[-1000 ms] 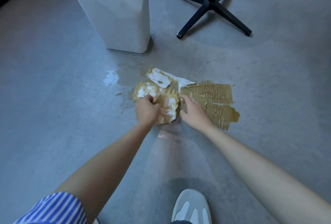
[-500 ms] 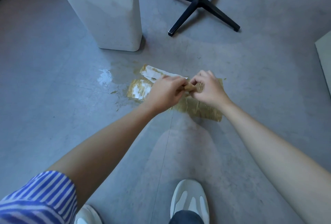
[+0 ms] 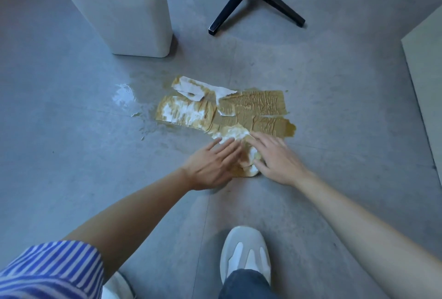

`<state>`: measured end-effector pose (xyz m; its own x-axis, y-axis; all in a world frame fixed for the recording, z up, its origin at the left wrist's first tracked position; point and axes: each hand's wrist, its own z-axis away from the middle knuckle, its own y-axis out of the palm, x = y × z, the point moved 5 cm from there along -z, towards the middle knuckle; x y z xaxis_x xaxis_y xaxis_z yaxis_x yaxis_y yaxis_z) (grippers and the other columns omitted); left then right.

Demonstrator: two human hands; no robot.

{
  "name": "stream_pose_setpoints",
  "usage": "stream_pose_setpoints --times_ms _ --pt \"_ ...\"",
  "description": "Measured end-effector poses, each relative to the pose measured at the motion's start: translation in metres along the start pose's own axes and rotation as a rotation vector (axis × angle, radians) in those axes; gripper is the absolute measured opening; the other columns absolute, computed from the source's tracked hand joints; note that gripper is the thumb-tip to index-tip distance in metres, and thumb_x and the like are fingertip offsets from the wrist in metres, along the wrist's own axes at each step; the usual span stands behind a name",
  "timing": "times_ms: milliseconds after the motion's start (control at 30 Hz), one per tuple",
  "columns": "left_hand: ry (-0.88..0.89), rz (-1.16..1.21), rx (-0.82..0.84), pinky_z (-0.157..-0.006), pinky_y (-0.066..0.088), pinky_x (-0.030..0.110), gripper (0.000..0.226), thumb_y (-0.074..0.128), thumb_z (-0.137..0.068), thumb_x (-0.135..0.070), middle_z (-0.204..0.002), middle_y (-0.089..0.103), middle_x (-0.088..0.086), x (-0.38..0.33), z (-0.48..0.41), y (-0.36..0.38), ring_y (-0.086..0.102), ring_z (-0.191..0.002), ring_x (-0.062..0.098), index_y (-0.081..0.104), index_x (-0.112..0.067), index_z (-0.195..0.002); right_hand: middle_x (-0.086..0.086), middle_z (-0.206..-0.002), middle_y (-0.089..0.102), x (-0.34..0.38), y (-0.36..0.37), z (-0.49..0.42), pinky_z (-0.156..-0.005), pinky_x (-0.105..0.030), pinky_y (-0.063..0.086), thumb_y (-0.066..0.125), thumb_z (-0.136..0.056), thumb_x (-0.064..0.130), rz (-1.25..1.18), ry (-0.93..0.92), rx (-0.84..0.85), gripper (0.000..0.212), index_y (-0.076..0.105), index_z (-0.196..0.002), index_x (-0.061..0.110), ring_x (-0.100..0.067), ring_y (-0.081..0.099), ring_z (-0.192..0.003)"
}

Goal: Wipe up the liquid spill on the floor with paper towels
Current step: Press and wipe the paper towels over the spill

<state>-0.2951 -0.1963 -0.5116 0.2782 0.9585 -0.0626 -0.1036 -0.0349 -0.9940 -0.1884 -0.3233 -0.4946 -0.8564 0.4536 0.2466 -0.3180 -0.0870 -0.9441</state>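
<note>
Grey floor (image 3: 71,155) lying under you; your left hand (image 3: 210,167) and right hand (image 3: 277,162), fingers spread, pressing flat on paper towel (image 3: 246,155) between them; soaked towels (image 3: 258,112) lying just beyond fingertips.

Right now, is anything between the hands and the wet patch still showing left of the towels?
Nothing visible. The left hand and right hand lie flat on a paper towel; bare floor separates them from the wet patch.

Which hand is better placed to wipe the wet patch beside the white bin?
Left. The left hand lies nearer the wet patch, which is to the left of the soaked paper towels; the right hand would probably have to cross over.
</note>
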Motion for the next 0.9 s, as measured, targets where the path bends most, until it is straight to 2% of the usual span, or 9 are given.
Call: stream_pose_setpoints --times_ms 33,100,167,333,400,467,600,700,900 --pt "-0.056 0.005 0.061 -0.119 0.015 0.045 0.075 0.02 -0.094 -0.053 -0.157 0.022 0.016 0.003 -0.003 0.002 0.019 -0.146 0.028 0.024 -0.003 -0.15 0.0 -0.158 0.019 0.006 0.007 0.0 -0.117 -0.037 0.016 0.018 -0.088 0.048 0.035 -0.007 0.056 0.07 0.024 -0.149 0.015 -0.017 0.016 -0.145" --pt "-0.132 0.002 0.197 -0.119 -0.008 0.044 0.082 -0.002 -0.089 -0.057 -0.16 -0.002 0.012 0.007 -0.008 0.009 -0.004 -0.148 0.023 0.0 -0.006 -0.153 -0.002 -0.16 -0.007 0.016 0.024 0.001 -0.12 -0.04 -0.001 0.002 -0.083 0.057 0.087 0.019 0.16 0.083 0.0 -0.153 0.013 -0.015 -0.006 -0.147" --pt "-0.135 -0.041 0.26 -0.117 -0.015 0.045 0.086 -0.016 -0.082 -0.057 -0.16 -0.01 0.01 0.009 -0.011 0.014 -0.012 -0.147 0.02 -0.008 -0.008 -0.152 -0.004 -0.157 -0.018 0.019 0.041 0.005 -0.118 -0.04 -0.011 -0.008 -0.077 0.062 0.085 0.092 0.229 0.089 -0.01 -0.151 0.012 -0.016 -0.016 -0.146" --pt "-0.122 -0.067 0.295 -0.115 -0.02 0.047 0.089 -0.021 -0.077 -0.056 -0.16 -0.011 0.01 0.009 -0.014 0.023 -0.012 -0.147 0.02 -0.01 -0.009 -0.151 -0.005 -0.155 -0.025 0.016 0.053 0.007 -0.114 -0.04 -0.014 -0.011 -0.075 0.065 0.129 0.137 0.302 0.092 -0.014 -0.149 0.011 -0.018 -0.022 -0.144" --pt "-0.127 -0.061 0.295 -0.113 -0.021 0.048 0.09 -0.021 -0.077 -0.057 -0.16 -0.011 0.009 0.01 -0.014 0.022 -0.011 -0.148 0.02 -0.01 -0.009 -0.152 -0.005 -0.155 -0.026 0.017 0.05 0.005 -0.116 -0.041 -0.013 0.003 -0.089 0.064 0.144 0.14 0.333 0.082 -0.015 -0.149 0.011 -0.017 -0.023 -0.143" --pt "-0.135 -0.049 0.282 -0.113 -0.021 0.049 0.089 -0.018 -0.079 -0.058 -0.16 -0.011 0.009 0.009 -0.013 0.02 -0.01 -0.148 0.02 -0.009 -0.009 -0.152 -0.004 -0.155 -0.025 0.018 0.046 0.005 -0.117 -0.041 -0.013 0.012 -0.095 0.059 0.138 0.132 0.335 0.076 -0.014 -0.15 0.011 -0.017 -0.021 -0.144" --pt "-0.071 0.028 0.183 -0.115 -0.016 0.051 0.081 0.001 -0.091 -0.062 -0.159 -0.012 0.006 -0.002 -0.002 0.023 -0.009 -0.148 0.021 -0.006 -0.011 -0.153 -0.005 -0.158 -0.012 0.018 0.04 0.018 -0.117 -0.04 -0.011 -0.004 -0.085 0.059 0.168 0.085 0.184 0.083 -0.004 -0.151 0.009 -0.017 -0.014 -0.146" --pt "0.061 0.071 0.179 -0.114 -0.016 0.05 0.076 0.008 -0.094 -0.061 -0.16 -0.009 -0.001 -0.016 0.007 0.034 -0.01 -0.148 0.02 -0.001 -0.016 -0.154 -0.003 -0.158 -0.016 0.01 0.049 0.04 -0.114 -0.037 -0.015 -0.008 -0.081 0.059 0.152 0.114 0.218 0.085 -0.007 -0.151 0.011 -0.015 -0.014 -0.146" --pt "0.06 0.072 0.155 -0.114 -0.017 0.05 0.075 0.012 -0.095 -0.061 -0.16 -0.009 0.0 -0.021 0.009 0.037 -0.012 -0.147 0.021 -0.003 -0.017 -0.154 -0.002 -0.157 -0.016 0.006 0.053 0.043 -0.114 -0.038 -0.015 -0.006 -0.082 0.058 0.168 0.106 0.21 0.082 -0.009 -0.151 0.012 -0.015 -0.013 -0.146"
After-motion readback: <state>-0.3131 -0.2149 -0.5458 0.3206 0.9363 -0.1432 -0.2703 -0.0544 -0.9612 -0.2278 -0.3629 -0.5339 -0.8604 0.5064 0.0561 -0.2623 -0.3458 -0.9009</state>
